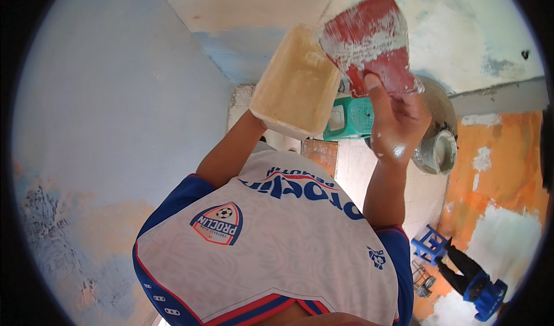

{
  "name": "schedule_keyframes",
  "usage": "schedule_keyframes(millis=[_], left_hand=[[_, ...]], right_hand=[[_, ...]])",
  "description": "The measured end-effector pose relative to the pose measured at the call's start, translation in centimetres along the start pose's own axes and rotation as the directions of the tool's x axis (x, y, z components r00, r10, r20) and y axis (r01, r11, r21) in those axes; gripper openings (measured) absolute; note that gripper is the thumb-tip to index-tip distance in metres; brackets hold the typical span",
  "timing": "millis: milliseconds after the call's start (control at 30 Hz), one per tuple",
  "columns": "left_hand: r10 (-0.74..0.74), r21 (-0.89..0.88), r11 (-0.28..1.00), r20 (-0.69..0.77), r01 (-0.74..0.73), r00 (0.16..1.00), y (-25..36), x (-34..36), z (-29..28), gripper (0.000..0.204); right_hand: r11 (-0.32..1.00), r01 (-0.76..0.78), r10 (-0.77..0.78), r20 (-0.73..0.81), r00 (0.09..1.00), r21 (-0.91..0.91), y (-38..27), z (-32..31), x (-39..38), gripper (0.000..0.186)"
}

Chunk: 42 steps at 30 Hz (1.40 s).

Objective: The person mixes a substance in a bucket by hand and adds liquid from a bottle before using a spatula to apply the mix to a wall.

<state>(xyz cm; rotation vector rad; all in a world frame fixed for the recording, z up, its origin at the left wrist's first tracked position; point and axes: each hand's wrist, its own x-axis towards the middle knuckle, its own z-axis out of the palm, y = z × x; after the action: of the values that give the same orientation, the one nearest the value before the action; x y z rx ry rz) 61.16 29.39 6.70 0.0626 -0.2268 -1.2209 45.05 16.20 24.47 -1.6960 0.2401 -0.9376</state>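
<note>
The red trowel [369, 40], smeared with white plaster, is raised high against the ceiling [242, 2]. The right hand [398, 124] grips its lower edge, thumb pressed on the blade. Just beside it on the left is a cream tub [297, 86], almost touching the trowel. The left hand is hidden under the tub, so I cannot tell its grip. Below are a green stool [352, 118] and a grey bucket [438, 147].
</note>
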Motion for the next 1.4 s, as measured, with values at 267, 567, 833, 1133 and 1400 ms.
schedule_keyframes(millis=[267, 567, 833, 1133, 1400], left_hand=[[-0.086, -0.002, 0.996, 0.096, 0.086, 0.992, -5.3, 1.6, 1.0, 0.062], [-0.145, -0.004, 0.989, 0.126, 0.147, 0.981, -8.2, 1.3, 1.6, 0.062], [-0.164, -0.022, 0.985, 0.164, 0.169, 0.973, -8.4, 0.8, 1.6, 0.062], [-0.157, -0.012, 0.987, 0.172, 0.162, 0.972, -7.6, -0.2, 1.7, 0.062], [-0.191, -0.020, 0.980, 0.189, 0.198, 0.963, -8.1, 0.5, 1.8, 0.061]], right_hand=[[0.989, 0.112, -0.127, 0.166, 0.978, 0.093, -0.7, -9.8, 2.9, 0.026], [0.928, 0.210, 0.009, 0.581, 0.814, -0.308, -1.1, -13.3, 7.3, 0.021], [0.961, 0.198, -0.060, 0.554, 0.830, -0.192, 0.6, -11.7, 7.6, 0.018], [1.000, 0.011, 0.003, 0.554, 0.833, -0.021, 3.4, -9.9, 7.8, 0.021], [0.994, -0.050, -0.007, 0.522, 0.853, 0.095, 3.9, -10.7, 7.4, 0.019]])
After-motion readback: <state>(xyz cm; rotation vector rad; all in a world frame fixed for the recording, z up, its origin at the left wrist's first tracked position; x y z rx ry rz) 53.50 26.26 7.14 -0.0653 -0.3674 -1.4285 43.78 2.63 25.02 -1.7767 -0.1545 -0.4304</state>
